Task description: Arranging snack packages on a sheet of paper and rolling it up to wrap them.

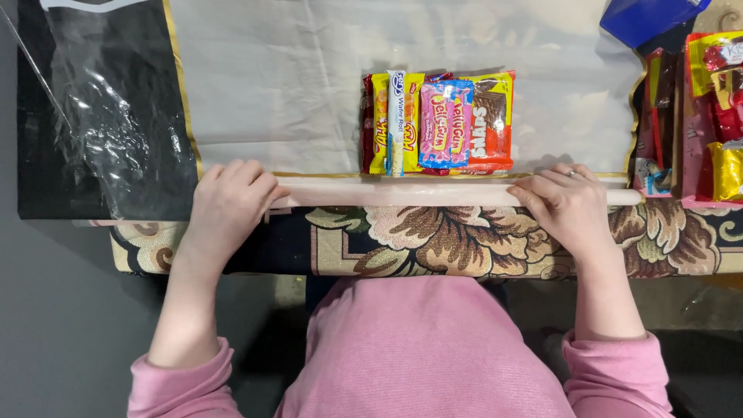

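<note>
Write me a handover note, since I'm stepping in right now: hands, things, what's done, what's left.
Left hand: curled over the left end of the roll of clear wrap.
Right hand: gripping the roll near its right end.
Snack packets: stacked in a bundle on the sheet of wrap, touching the roll's far side.
More packets lie at the right edge.
Done: sheet spread, bundle placed.
Left: bundle not yet wrapped; roll not yet over it.
</note>
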